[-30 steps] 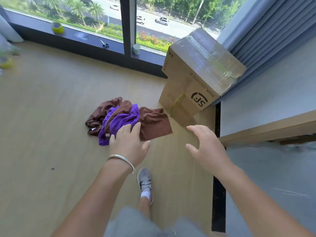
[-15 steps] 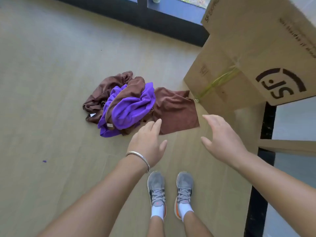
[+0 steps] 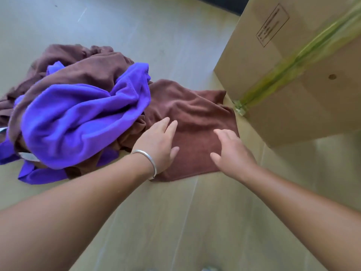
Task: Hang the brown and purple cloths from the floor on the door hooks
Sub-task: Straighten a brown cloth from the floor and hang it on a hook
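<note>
While our left hand (image 3: 159,142) and right hand (image 3: 231,151) hover, fingers loosely apart, over the flat brown cloth (image 3: 195,114), the purple cloth (image 3: 78,118) lies bunched beside it.

Plush matt cloths (image 3: 82,122), matt wood-look floor (image 3: 166,222), smooth cardboard box (image 3: 293,85)

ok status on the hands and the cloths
Left hand and right hand open over flat brown cloth. Purple cloth bundled on floor. Cardboard box close right.

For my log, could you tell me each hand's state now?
Left hand: open, over the brown cloth.
Right hand: open, holding nothing.
</note>
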Action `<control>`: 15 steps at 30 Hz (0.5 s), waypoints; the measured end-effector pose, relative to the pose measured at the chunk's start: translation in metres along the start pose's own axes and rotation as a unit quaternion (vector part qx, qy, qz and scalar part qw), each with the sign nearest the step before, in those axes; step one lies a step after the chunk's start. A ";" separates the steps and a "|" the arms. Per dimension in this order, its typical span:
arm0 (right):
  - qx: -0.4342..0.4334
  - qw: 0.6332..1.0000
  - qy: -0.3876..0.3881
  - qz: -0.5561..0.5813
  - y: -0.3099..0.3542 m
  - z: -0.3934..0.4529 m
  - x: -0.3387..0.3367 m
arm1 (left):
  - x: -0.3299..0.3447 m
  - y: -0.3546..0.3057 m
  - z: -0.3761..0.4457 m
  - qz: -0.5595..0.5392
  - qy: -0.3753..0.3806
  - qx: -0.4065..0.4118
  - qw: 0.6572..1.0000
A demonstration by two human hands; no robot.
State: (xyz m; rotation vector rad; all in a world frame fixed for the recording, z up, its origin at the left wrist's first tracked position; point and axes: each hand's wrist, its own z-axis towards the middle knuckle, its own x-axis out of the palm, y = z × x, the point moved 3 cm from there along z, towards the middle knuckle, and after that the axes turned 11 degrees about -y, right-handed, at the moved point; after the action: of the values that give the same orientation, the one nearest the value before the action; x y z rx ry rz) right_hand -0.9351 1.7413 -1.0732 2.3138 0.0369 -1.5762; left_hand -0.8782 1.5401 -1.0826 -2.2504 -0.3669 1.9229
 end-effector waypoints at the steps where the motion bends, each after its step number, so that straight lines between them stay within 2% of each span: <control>1: -0.001 1.000 -0.008 0.002 -0.006 0.018 0.012 | 0.012 0.005 0.018 0.006 -0.008 0.007 1.000; 5: -0.041 0.994 -0.096 0.011 -0.014 0.091 0.038 | 0.038 0.026 0.089 0.054 -0.060 0.013 0.997; 9: -0.115 0.972 -0.203 -0.012 -0.005 0.169 0.026 | 0.034 0.040 0.162 0.199 -0.100 0.006 0.975; 12: -0.089 0.977 -0.186 -0.062 -0.006 0.209 0.020 | 0.031 0.053 0.188 0.209 -0.050 -0.062 0.975; 15: -0.056 0.982 -0.091 -0.158 -0.011 0.217 0.021 | 0.034 0.056 0.186 0.201 -0.029 -0.062 0.977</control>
State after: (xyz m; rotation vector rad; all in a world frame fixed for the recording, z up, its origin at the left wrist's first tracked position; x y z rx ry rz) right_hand -1.1245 1.6849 -1.1666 2.1464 0.4574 -1.8784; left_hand -1.0518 1.4889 -1.1602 -2.5097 -0.0346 2.2124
